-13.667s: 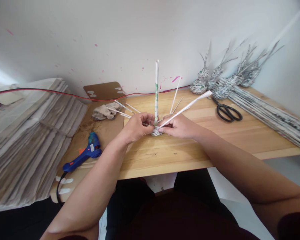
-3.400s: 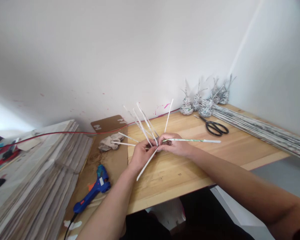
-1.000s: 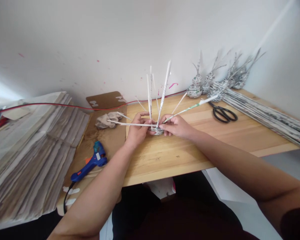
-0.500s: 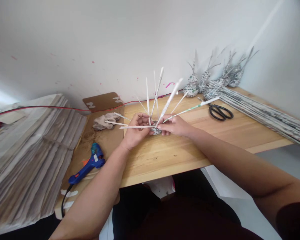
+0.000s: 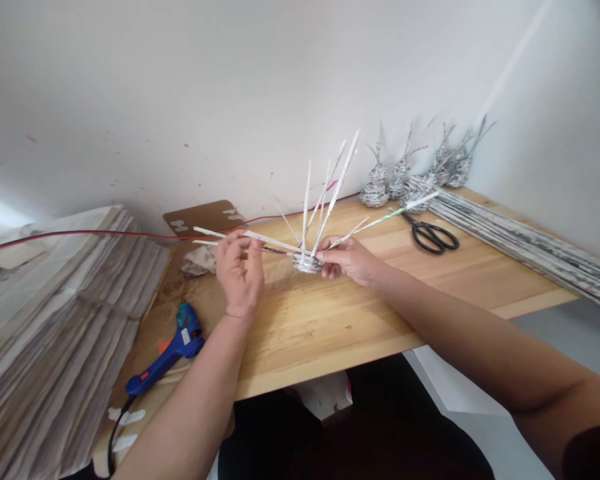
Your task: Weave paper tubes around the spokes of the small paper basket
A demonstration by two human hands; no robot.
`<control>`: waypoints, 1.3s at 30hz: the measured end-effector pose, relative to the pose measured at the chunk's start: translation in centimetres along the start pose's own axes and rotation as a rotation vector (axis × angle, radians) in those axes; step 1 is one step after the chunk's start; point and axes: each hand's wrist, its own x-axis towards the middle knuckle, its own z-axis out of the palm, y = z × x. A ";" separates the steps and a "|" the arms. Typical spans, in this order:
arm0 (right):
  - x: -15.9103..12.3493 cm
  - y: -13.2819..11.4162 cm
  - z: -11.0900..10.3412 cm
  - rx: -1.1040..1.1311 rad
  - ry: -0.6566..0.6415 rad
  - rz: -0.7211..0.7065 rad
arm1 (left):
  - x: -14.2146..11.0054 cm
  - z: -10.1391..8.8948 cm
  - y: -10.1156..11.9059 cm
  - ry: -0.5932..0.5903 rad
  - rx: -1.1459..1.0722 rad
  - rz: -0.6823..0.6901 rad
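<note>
A small woven base (image 5: pixel 306 264) of rolled newspaper sits low over the wooden table, with several paper tubes standing up and fanning out from it. My right hand (image 5: pixel 351 260) pinches the base's right edge, its thumb at the foot of the tubes. To the left, my left hand (image 5: pixel 241 272) has its thumb and fingers closed around the outer part of a white paper tube (image 5: pixel 280 243) that runs from the base. More tube ends stick out behind that hand. A green-and-white tube (image 5: pixel 395 212) points right, past my right hand.
Black-handled scissors (image 5: pixel 434 237) lie at right beside a bundle of long paper tubes (image 5: pixel 505 240). Several woven gourd shapes (image 5: pixel 376 187) stand by the wall. At left are a blue glue gun (image 5: pixel 170 353), a crumpled cloth (image 5: pixel 199 260) and a tall newspaper stack (image 5: pixel 75 313).
My left hand has left the base and moved left along the paper tube, whose outer end is now raised. My right hand stays at the base. The view has shifted slightly.
</note>
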 end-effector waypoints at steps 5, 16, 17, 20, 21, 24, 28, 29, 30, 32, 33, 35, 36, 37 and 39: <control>0.1 -0.2 0.0 0.089 0.018 0.033 | 0.1 -0.3 0.2 0.008 0.034 0.058; -0.1 -0.1 0.2 0.008 0.019 0.020 | 0.0 0.4 -1.2 -0.307 0.314 0.196; -0.1 -0.1 0.2 0.010 0.014 0.026 | 0.0 0.4 -1.1 -0.323 0.319 0.190; 0.0 0.0 0.1 0.020 -0.002 0.047 | -0.1 0.4 -0.9 -0.347 0.308 0.170; 0.1 0.0 0.0 0.027 -0.005 0.052 | -0.1 0.4 -0.8 -0.346 0.289 0.170; 0.2 0.0 -0.1 0.053 -0.021 0.064 | -0.1 0.4 -0.6 -0.350 0.209 0.194; 0.2 0.0 -0.2 0.064 -0.036 0.077 | -0.2 0.4 -0.4 -0.384 0.221 0.226; 0.2 0.0 -0.2 0.066 -0.036 0.078 | -0.3 0.3 -0.4 -0.389 0.242 0.232; 0.2 -0.1 -0.2 0.068 -0.035 0.079 | -0.4 0.3 -0.3 -0.392 0.259 0.238; 0.1 -0.1 -0.1 0.067 -0.035 0.084 | -0.4 0.3 -0.1 -0.385 0.277 0.248; 0.1 -0.1 -0.1 0.065 -0.035 0.086 | -0.5 0.3 0.0 -0.378 0.282 0.252; 0.1 -0.1 0.0 0.058 -0.033 0.093 | -0.5 0.2 0.1 -0.365 0.301 0.265; 0.1 -0.1 0.0 0.053 -0.033 0.096 | -0.5 0.2 0.1 -0.366 0.311 0.275; 0.0 -0.1 0.0 0.050 -0.031 0.098 | -0.5 0.2 0.2 -0.373 0.319 0.289; 0.0 -0.1 0.0 0.044 -0.028 0.098 | -0.6 0.2 0.3 -0.402 0.321 0.319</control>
